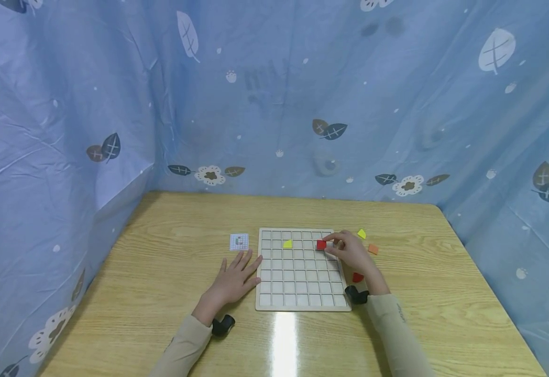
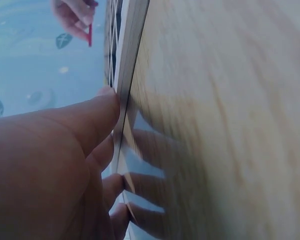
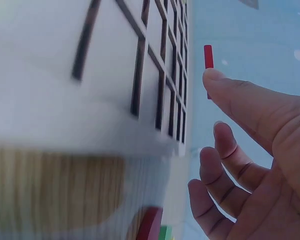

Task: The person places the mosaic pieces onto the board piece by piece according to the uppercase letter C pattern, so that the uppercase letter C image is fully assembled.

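A white grid board with raised dividing lines lies on the table. One yellow tile with a rounded corner sits in a cell of its upper part. Over the board's upper right, my right hand pinches a flat red tile between thumb and fingers. The right wrist view shows this red tile edge-on, held above the grid. My left hand lies with fingers spread at the board's left edge. In the left wrist view its thumb touches that edge.
A small printed card lies left of the board. To the right are another yellow tile, an orange tile and a red rounded tile, near the right forearm. A blue patterned curtain hangs behind the table.
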`<state>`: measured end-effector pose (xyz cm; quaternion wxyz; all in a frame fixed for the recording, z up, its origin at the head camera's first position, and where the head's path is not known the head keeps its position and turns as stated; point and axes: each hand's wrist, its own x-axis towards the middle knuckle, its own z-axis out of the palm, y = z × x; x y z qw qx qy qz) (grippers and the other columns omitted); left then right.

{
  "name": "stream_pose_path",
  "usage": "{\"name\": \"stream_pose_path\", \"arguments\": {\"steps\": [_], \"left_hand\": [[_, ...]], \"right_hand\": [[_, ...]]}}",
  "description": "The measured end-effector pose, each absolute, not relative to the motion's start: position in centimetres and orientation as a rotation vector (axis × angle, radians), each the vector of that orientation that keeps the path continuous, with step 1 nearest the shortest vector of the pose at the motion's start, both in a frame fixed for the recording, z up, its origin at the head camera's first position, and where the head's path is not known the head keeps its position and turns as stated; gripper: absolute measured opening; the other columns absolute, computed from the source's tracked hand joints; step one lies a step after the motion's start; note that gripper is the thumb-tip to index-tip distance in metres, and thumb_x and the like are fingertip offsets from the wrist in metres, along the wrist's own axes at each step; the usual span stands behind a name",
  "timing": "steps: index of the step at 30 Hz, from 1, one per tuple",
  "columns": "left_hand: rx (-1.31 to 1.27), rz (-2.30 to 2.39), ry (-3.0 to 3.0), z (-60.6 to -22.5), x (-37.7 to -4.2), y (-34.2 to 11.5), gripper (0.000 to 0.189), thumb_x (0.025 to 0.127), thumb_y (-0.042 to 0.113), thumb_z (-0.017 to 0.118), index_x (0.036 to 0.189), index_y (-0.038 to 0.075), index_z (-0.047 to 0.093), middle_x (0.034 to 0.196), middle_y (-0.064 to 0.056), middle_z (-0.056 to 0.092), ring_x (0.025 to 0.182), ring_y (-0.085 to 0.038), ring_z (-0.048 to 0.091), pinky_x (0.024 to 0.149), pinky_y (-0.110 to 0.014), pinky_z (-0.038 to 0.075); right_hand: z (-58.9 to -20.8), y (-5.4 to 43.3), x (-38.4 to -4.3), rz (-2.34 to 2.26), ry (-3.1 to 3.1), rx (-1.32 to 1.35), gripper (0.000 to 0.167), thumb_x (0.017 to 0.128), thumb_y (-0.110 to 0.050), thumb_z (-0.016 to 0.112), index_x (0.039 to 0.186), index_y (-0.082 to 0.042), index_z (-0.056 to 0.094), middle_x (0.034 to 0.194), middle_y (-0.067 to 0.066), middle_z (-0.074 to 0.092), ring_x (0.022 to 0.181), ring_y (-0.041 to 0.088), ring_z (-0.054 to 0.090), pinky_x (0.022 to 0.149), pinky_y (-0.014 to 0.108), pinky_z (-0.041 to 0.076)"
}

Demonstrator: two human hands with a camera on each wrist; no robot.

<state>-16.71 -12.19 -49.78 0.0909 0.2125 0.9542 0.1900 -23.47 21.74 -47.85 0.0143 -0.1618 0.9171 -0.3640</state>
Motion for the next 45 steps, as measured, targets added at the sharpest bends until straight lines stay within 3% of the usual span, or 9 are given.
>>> {"name": "stream_pose_path", "arguments": {"steps": [10, 29, 45], "left_hand": [[0.647, 0.577, 2.829, -49.7, -16.6, -12.1, 0.056, 0.097, 0.041, 0.041, 0.147, 0.019, 0.028, 0.154, -0.012, 0.018, 0.141, -0.035, 0.012, 0.106, -0.066, 0.007], [0.655, 0.591, 2.766, -49.8, -16.9, -12.6, 0.064, 0.094, 0.049, 0.043, 0.149, 0.022, 0.022, 0.156, -0.009, 0.011, 0.143, -0.033, 0.005, 0.108, -0.064, 0.003], [0.645, 0.602, 2.736, -49.6, -16.9, -12.6, 0.086, 0.081, 0.063, 0.054, 0.149, 0.021, 0.021, 0.156, -0.010, 0.009, 0.143, -0.034, 0.003, 0.108, -0.063, -0.001]], "right_hand": [[-48.2, 20.1, -24.5, -1.074, 2.845, -0.546, 0.023, 0.084, -0.015, 0.069, 0.107, -0.010, 0.068, 0.087, 0.010, 0.052, 0.065, 0.016, 0.041, 0.054, 0.026, 0.036], [-48.5, 17.1, -25.7, -1.036, 2.732, -0.547, 0.024, 0.085, -0.016, 0.068, 0.108, -0.013, 0.067, 0.091, 0.008, 0.052, 0.073, 0.018, 0.046, 0.062, 0.029, 0.041], [-48.8, 16.2, -26.2, -1.026, 2.735, -0.494, 0.025, 0.083, -0.016, 0.070, 0.107, -0.014, 0.068, 0.090, 0.005, 0.054, 0.077, 0.018, 0.047, 0.064, 0.029, 0.042]]}}
